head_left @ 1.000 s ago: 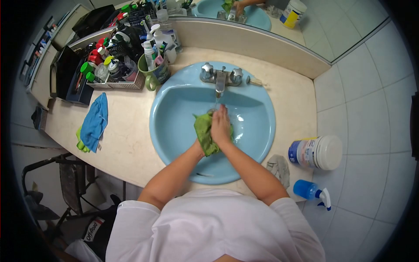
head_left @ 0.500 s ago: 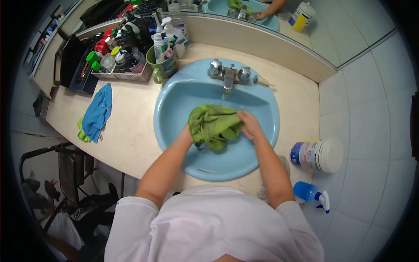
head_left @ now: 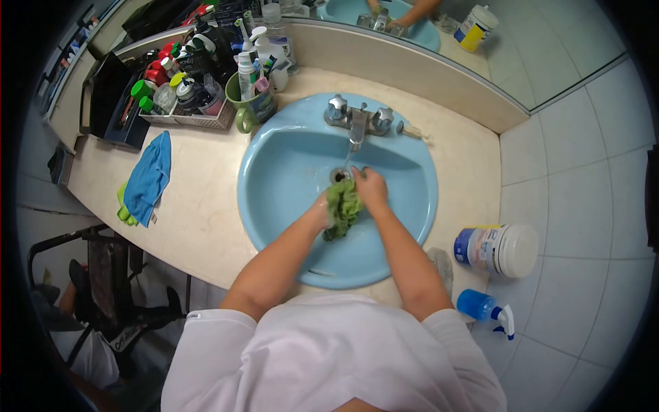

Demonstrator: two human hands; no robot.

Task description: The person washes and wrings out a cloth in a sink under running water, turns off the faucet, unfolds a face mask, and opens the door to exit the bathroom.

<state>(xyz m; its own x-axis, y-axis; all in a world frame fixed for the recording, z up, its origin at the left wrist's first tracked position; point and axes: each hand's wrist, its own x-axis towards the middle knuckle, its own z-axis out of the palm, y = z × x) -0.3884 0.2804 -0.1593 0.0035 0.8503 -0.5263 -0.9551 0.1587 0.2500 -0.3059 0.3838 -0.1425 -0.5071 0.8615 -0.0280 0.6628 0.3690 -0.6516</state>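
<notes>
A wet green cloth (head_left: 343, 211) is bunched up low inside the blue sink (head_left: 274, 172). My left hand (head_left: 320, 211) is closed on its left side, with the fingers partly hidden by the folds. At the cloth's upper right, my right hand (head_left: 371, 187) grips it with curled fingers. A thin stream of water runs from the faucet (head_left: 357, 127) beside my right fingertips. Just above the cloth, the drain (head_left: 340, 176) shows.
On the left counter lie a blue cloth (head_left: 149, 178), a basket (head_left: 199, 119) of bottles and a green mug (head_left: 250, 103). A white tub (head_left: 498, 250) and a blue spray bottle (head_left: 480, 305) stand at right. A person (head_left: 82, 357) is at lower left.
The green cloth has gone from spread out to a tight bunch. My hands have come closer together, and the drain is now uncovered.
</notes>
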